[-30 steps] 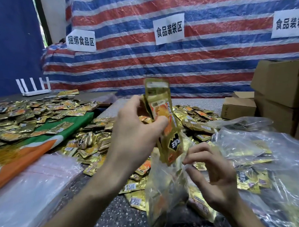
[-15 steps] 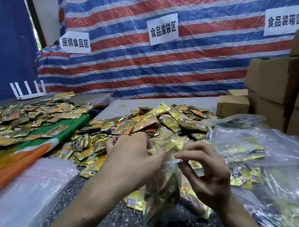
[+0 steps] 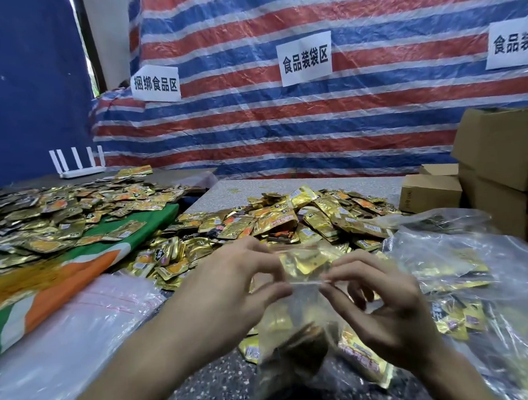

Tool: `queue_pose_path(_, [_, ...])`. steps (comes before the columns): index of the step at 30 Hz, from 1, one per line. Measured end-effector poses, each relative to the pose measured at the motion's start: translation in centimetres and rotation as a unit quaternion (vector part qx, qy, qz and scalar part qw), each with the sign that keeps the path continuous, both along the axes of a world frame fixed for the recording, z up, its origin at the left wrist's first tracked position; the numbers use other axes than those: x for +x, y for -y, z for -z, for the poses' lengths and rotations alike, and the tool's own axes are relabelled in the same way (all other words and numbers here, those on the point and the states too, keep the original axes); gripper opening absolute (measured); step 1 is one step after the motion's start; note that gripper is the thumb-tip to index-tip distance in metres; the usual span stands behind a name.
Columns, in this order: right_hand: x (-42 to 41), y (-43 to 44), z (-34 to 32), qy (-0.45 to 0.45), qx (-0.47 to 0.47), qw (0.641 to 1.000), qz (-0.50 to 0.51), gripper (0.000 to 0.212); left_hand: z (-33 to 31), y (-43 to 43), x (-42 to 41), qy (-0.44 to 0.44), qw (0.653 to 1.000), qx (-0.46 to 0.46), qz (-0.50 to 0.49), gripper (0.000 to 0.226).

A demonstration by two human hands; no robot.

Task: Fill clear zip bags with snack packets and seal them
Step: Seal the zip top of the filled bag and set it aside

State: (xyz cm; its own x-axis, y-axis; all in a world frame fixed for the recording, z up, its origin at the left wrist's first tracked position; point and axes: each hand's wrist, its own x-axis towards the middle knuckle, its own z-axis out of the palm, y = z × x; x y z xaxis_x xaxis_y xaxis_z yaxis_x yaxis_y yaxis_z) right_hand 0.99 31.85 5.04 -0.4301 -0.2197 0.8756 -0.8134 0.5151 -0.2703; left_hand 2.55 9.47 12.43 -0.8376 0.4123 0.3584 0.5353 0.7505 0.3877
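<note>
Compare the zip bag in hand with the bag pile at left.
The held bag holds gold packets; the bag pile looks empty. The held bag hangs upright, pinched at its top by the left hand and right hand; the bag pile lies flat. Both are clear plastic.

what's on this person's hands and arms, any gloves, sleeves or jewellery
Nothing is worn. The left hand and the right hand have no gloves, and no ring shows on the fingers in view. The left forearm and the right forearm are uncovered down to the frame's edge, with no sleeve, watch or wristband visible.
</note>
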Motion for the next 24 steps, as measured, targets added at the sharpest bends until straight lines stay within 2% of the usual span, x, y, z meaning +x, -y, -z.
queue_pose_path(3, [0.7,-1.0,-1.9,0.051,0.117,0.992,0.021,0.025,0.2,0.9,-0.2,-0.041,0.998,0.043,0.011,0.007])
queue_pose_path(6, [0.7,-2.6,-3.8,0.159,0.224,0.961,0.038,0.032,0.3,1.8,-0.4,-0.052,0.997,0.061,0.025,0.012])
queue_pose_path(9, [0.5,-4.2,-4.9,0.241,0.309,0.919,0.034,0.02,0.1,2.7,-0.5,-0.043,0.996,0.069,0.036,0.014])
queue_pose_path(11, [0.6,-4.7,-5.2,0.249,0.281,0.927,0.019,0.012,0.1,3.2,-0.6,-0.046,0.995,0.085,0.038,0.005])
queue_pose_path(15, [1.1,-5.0,-6.2,0.251,0.199,0.947,-0.001,0.011,0.0,3.5,-0.8,-0.041,0.989,0.135,0.044,0.01])
queue_pose_path(18, [1.5,-4.8,-7.3,0.309,0.154,0.937,-0.045,0.009,-0.3,3.6,-0.8,-0.013,0.983,0.173,0.056,0.013])
queue_pose_path(20, [1.9,-4.6,-8.0,0.315,0.14,0.937,-0.053,0.009,-0.6,3.6,-0.6,-0.018,0.977,0.201,0.066,0.012])
queue_pose_path(24, [3.1,-4.7,-9.4,0.312,0.105,0.942,-0.06,0.015,-1.2,4.3,-0.3,-0.028,0.955,0.287,0.066,0.029])
